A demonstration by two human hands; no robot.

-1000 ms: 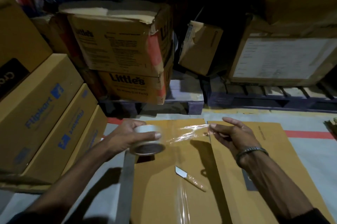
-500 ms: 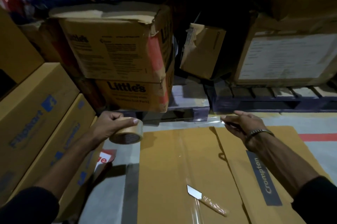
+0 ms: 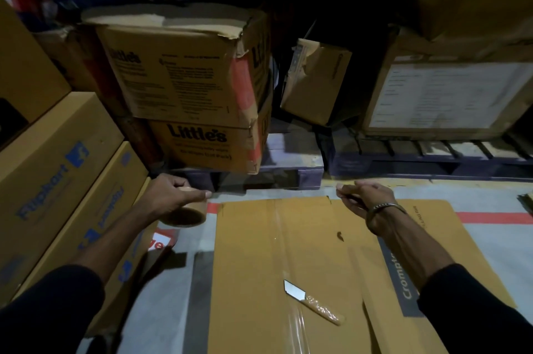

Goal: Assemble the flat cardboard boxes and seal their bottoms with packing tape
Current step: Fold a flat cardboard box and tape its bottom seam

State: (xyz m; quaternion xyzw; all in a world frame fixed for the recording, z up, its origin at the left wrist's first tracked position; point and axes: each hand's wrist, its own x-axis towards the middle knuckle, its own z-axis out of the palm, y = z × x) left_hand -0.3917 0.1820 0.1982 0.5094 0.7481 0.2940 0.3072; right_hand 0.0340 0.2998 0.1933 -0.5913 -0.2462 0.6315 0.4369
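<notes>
On the floor lies one flat cardboard box (image 3: pixel 288 252), a clear strip of tape running down its seam, with one knife (image 3: pixel 313 305) resting on it. At its far left corner the left hand (image 3: pixel 170 198) grips one tape roll (image 3: pixel 187 213). Over the far edge, the right hand (image 3: pixel 364 198) pinches something thin; the tape end cannot be made out. Two "Little's" cartons (image 3: pixel 184 94) stand stacked behind.
</notes>
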